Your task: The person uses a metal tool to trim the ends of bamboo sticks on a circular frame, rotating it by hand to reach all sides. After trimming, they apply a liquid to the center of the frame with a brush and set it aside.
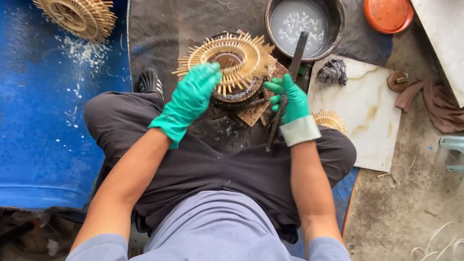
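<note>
Bottom of the frame: the person sits cross-legged in dark trousers (217, 164), both forearms reaching up the picture. The left hand (193, 94), in a green rubber glove, is curled over the near rim of the bamboo-stick ring (232, 60), fingers pressed together and bent down onto the sticks. That ring lies flat at centre top on a dark round mould (237, 94), its oval long axis running left to right, sticks fanning outward all round. The right hand (290, 99), gloved green too, is closed around a long flat dark blade (285, 87); the blade's long axis runs from lower centre up and slightly right, its far tip pointing into the metal basin (328, 48) of whitish liquid at the top. Possibly the blade's edge touches the ring, but the glove hides that. Right of the hand, a pale stone slab (367, 111) carries a grey rag (332, 71). Far upper left, on blue sheeting (43, 121), another stick ring (77, 17). Upper right, an orange lid (389, 14).
</note>
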